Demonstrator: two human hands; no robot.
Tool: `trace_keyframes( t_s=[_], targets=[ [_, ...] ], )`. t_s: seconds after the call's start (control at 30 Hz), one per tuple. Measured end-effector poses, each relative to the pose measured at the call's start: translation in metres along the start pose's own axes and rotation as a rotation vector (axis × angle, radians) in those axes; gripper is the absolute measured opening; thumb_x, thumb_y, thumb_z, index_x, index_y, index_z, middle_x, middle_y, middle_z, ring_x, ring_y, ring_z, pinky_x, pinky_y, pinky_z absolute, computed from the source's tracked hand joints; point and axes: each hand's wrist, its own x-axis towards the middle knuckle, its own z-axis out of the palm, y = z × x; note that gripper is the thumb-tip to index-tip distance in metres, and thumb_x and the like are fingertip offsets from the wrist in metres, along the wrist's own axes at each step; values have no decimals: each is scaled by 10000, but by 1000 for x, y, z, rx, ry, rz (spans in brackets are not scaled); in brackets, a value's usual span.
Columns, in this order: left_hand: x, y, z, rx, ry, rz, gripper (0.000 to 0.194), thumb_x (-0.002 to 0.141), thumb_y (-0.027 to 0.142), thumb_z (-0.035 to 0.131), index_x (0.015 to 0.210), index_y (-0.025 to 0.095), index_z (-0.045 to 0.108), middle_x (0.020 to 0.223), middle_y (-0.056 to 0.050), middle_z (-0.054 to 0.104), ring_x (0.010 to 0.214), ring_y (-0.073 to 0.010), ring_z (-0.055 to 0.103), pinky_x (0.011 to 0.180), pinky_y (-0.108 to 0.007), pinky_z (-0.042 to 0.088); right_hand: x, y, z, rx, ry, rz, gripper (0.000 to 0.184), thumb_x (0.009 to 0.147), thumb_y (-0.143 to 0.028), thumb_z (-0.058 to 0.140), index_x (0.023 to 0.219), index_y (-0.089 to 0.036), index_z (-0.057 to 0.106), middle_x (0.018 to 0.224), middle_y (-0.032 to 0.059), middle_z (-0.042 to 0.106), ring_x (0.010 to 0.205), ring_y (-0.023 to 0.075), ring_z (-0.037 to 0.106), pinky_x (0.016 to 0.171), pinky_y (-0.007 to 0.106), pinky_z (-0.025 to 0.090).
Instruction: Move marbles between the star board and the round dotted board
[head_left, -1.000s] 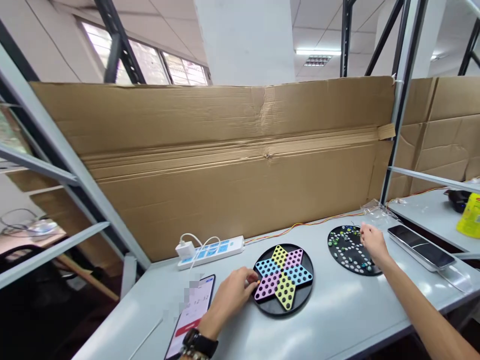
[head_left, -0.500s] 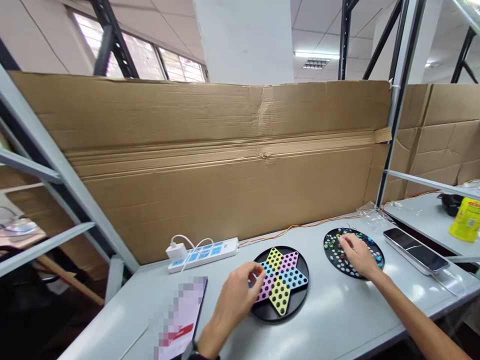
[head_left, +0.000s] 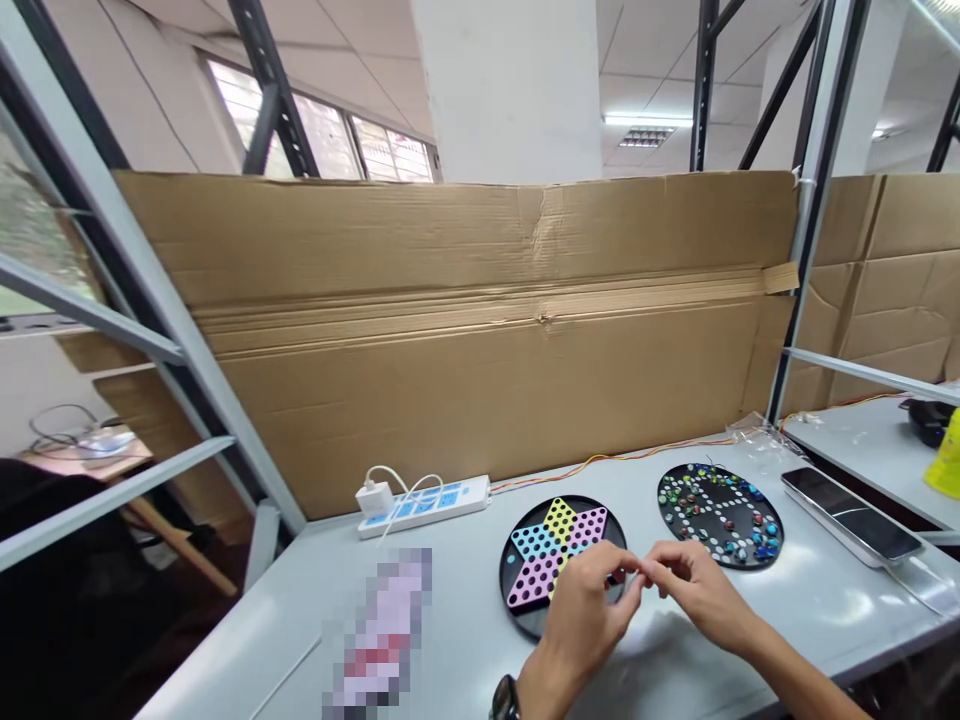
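Note:
My left hand (head_left: 585, 610) is over the right front part of a Chinese checkers board (head_left: 534, 582), its thumb and finger pinched. This board is round and black, with a yellow, pink and blue star full of holes. My right hand (head_left: 701, 592) pinches too, its fingertips meeting those of the left just right of the board. Whatever lies between the fingertips is too small or hidden to name. Behind my right hand is a round black tray (head_left: 696, 515) with white spots. Several glass marbles (head_left: 765, 540) in blue, green and red sit around it.
A white power strip (head_left: 469, 494) with a plugged-in charger (head_left: 374, 499) lies along the cardboard wall (head_left: 480, 400). At the right, a phone (head_left: 851, 512) rests on a white box. A blurred-out purple flat thing (head_left: 390, 605) lies at the left.
My right hand has left the marble tray and moved left. My left hand has moved right across the star board, so both hands now meet at the fingertips. The view has shifted slightly.

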Motion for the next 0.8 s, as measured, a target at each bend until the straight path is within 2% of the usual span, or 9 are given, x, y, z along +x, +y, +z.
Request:
trace_keyframes(
  t_s=[0.07,0.17,0.27,0.37,0.5,0.6,0.73,0.8],
  targets=[
    [-1,1,-2,10,-71,-57,181,1016,268,899,1111,399,981,1064,-69,977,974,-312,945,957,-445,799,1,6,-14,-87,67,-10,714,1035,-932,811,784,-267,872,770,65,798,738,253,638,729,379,540],
    [-4,-3,-13,13,-137,-136,172,1053,334,871,1166,432,956,1214,-104,971,1106,-335,941,1066,-484,798,7,19,-47,-269,235,-27,644,1045,-864,773,765,-290,853,791,84,841,769,288,704,811,433,618],
    [-8,-16,-30,36,-103,-196,151,1069,377,788,1102,411,931,1203,-96,967,1114,-356,931,1097,-520,791,15,38,-85,-427,357,32,592,991,-854,729,790,-311,854,849,112,891,810,332,777,849,478,659],
    [-10,-36,-52,77,-18,-243,222,1082,471,723,1078,379,925,1197,-88,977,1067,-362,923,1094,-537,783,20,57,-113,-552,414,115,528,943,-815,711,798,-317,813,915,135,919,886,365,843,908,507,686],
    [-10,-67,-79,162,104,-326,320,1043,562,678,1059,347,913,1177,-81,987,1015,-353,909,1037,-506,778,20,74,-128,-634,415,147,434,925,-722,721,844,-306,814,1056,170,954,1066,411,903,1067,570,725],
    [-14,-88,-93,226,178,-393,375,1022,608,645,1066,336,900,1195,-75,992,999,-338,901,1024,-486,768,20,79,-133,-569,500,128,444,939,-725,689,904,-306,831,1144,198,974,1144,435,915,1165,632,732],
    [-23,-106,-96,249,224,-449,401,1005,626,600,1032,330,870,1170,-89,981,1005,-347,904,999,-481,759,24,78,-144,-481,614,104,490,940,-724,598,928,-304,850,1155,210,986,1143,442,909,1160,629,738],
    [-27,-111,-95,251,234,-468,406,1003,641,593,1014,340,865,1153,-84,977,1004,-353,906,989,-481,764,23,76,-152,-474,629,117,485,942,-723,599,910,-307,846,1127,201,986,1133,440,904,1117,602,745]
  ],
)
